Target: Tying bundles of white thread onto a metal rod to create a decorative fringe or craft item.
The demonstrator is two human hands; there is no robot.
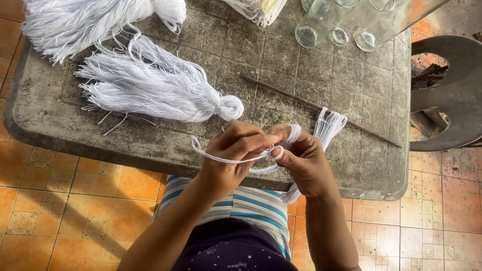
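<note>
I hold a small bundle of white yarn (329, 125) just above the near edge of the grey tabletop (351, 75), close to my body so I can see the knot I am working on. My right hand (306, 160) is closed around the bundle's neck, keeping the strands gathered, while its looped top fans out past my knuckles and its loose tail hangs down below my wrist. My left hand (233, 150) pinches a single tying strand (221, 158) between thumb and fingertips; the strand loops out to the left and runs taut across to the bundle, held tight so the wrap does not slip.

The yarn is thin, soft and bright white, its strands lying parallel and slightly frayed at the ends.

On the tabletop beyond my hands lie two finished tassels (155, 85), heads tied round and skirts spread out, set aside to the left. A larger hank of yarn (75, 22) sits at the far corner. A thin dark stick (321, 108) lies slantwise just behind the bundle, and clear glass bottles (341, 25) stand at the far edge.
</note>
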